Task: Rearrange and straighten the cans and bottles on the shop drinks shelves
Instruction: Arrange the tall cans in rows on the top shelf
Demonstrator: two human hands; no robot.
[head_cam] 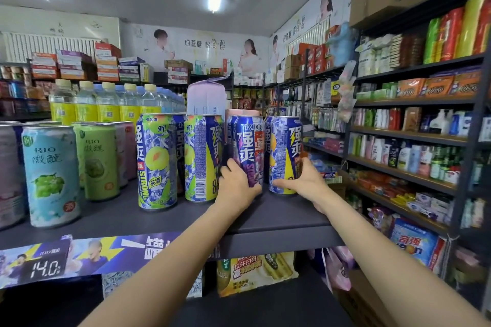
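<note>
Head view: your left hand [236, 180] has its fingers curled round the purple can [248, 148], low on its body, and your right hand [300, 178] grips the yellow-and-blue can [283, 154] just beside it. Both stand upright near the right end of the shelf [279, 223] (the front edge is bare here). You're mid-straightening this pair, I'd say. Next, turn the labels forward and line them up with the lime cans [156, 162] on the left.

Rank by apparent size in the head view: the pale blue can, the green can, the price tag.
1. Pale blue can, though it stands nearest the camera.
2. Green can, set further back.
3. Price tag, clearly smallest.
</note>
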